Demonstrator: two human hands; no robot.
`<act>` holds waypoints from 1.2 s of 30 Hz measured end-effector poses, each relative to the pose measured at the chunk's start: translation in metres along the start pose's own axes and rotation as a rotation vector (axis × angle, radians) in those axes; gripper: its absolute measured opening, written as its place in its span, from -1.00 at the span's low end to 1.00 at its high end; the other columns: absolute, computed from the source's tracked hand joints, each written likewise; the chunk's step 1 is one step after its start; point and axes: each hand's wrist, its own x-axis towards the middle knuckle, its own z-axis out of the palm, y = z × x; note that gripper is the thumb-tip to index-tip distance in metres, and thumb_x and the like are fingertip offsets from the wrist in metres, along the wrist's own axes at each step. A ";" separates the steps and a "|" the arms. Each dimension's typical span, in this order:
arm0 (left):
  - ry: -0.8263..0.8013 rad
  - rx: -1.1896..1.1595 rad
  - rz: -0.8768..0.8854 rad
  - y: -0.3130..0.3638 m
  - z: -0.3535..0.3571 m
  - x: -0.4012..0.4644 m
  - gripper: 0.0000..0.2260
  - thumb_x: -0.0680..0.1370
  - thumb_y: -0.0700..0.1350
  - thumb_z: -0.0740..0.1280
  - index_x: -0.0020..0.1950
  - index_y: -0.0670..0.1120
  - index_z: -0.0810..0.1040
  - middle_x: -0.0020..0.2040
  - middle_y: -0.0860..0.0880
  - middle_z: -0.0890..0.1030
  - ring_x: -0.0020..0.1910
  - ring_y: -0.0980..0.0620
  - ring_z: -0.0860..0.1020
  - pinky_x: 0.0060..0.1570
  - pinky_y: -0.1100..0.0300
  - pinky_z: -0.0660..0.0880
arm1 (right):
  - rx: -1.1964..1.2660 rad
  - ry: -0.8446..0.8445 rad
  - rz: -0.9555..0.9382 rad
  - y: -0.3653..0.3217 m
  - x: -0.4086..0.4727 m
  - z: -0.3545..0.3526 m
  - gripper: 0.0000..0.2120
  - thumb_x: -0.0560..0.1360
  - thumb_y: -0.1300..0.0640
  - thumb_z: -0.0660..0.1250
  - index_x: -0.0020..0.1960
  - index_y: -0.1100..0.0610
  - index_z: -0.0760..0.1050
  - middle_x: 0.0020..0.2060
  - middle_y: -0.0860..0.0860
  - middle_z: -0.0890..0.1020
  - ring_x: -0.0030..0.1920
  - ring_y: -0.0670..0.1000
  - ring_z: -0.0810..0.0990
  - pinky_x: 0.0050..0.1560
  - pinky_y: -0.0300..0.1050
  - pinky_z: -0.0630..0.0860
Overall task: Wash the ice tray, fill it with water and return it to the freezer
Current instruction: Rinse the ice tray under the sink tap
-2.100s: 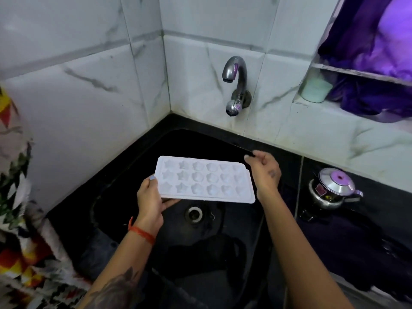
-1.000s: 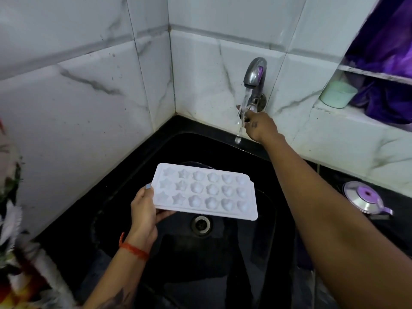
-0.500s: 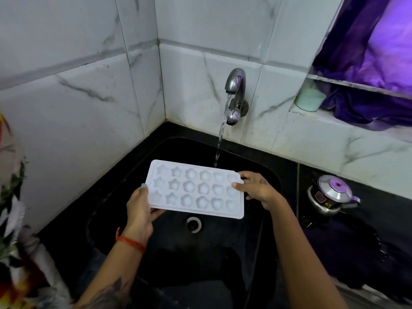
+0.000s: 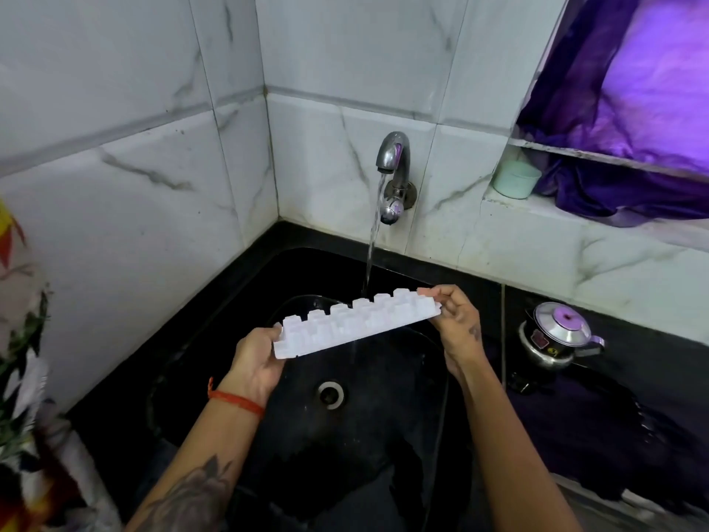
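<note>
Facing away, ice tray (image 4: 356, 325) cavities, seemingly.

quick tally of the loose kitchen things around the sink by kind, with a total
white plastic ice tray, held over the black sink by the left hand and right hand: 1
pale green plastic cup on the ledge: 1
small steel pot with a purple-knobbed lid on the counter: 1
total: 3

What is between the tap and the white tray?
Only falling water runs from the tap to the tray, seen by the head camera.
</note>
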 end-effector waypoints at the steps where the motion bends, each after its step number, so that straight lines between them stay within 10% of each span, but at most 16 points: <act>1: -0.011 0.003 0.002 -0.001 0.001 0.003 -0.81 0.61 -0.31 0.09 0.09 -0.28 0.47 0.09 -0.20 0.50 -0.14 -0.11 0.54 -0.14 -0.01 0.48 | 0.030 0.001 0.029 0.000 0.001 -0.002 -0.74 0.43 0.50 0.30 -0.15 0.14 0.52 -0.04 0.00 0.65 -0.09 -0.16 0.66 -0.16 -0.31 0.56; 4: -0.075 0.020 0.040 -0.001 0.008 0.007 -0.76 0.63 -0.29 0.03 0.09 -0.18 0.48 0.18 -0.18 0.50 0.06 -0.16 0.51 0.03 -0.10 0.42 | 0.201 0.046 0.159 -0.002 0.004 -0.009 -0.64 0.44 0.55 0.14 -0.04 0.18 0.56 0.08 0.03 0.61 0.05 -0.06 0.63 0.01 -0.22 0.58; 8: -0.120 0.049 0.127 0.004 0.022 0.015 -0.77 0.65 -0.24 0.04 0.08 -0.12 0.49 0.23 -0.17 0.52 -0.04 -0.09 0.57 -0.20 -0.02 0.48 | 0.155 0.158 0.357 0.001 0.010 -0.017 -0.70 0.61 0.20 0.10 0.31 0.18 0.43 0.12 0.16 0.56 0.04 0.11 0.60 0.02 -0.08 0.53; 14: -0.154 0.093 0.163 0.007 0.041 0.028 -0.76 0.64 -0.23 0.09 0.24 -0.12 0.46 0.25 -0.21 0.52 0.01 -0.13 0.57 -0.13 -0.03 0.50 | 0.033 -0.028 0.560 -0.002 0.013 -0.026 -0.70 0.53 0.19 0.32 0.23 0.29 0.47 -0.01 0.13 0.66 -0.03 0.08 0.65 -0.07 -0.06 0.61; 36: -0.146 0.390 0.034 -0.029 0.073 0.056 -0.80 0.60 -0.32 0.13 0.19 -0.19 0.42 -0.03 -0.12 0.54 -0.10 -0.06 0.54 -0.08 0.07 0.50 | 0.053 0.252 0.139 -0.035 0.021 -0.021 -0.54 0.43 0.34 0.41 0.27 0.16 0.37 0.05 0.13 0.58 0.00 0.11 0.64 -0.18 -0.06 0.66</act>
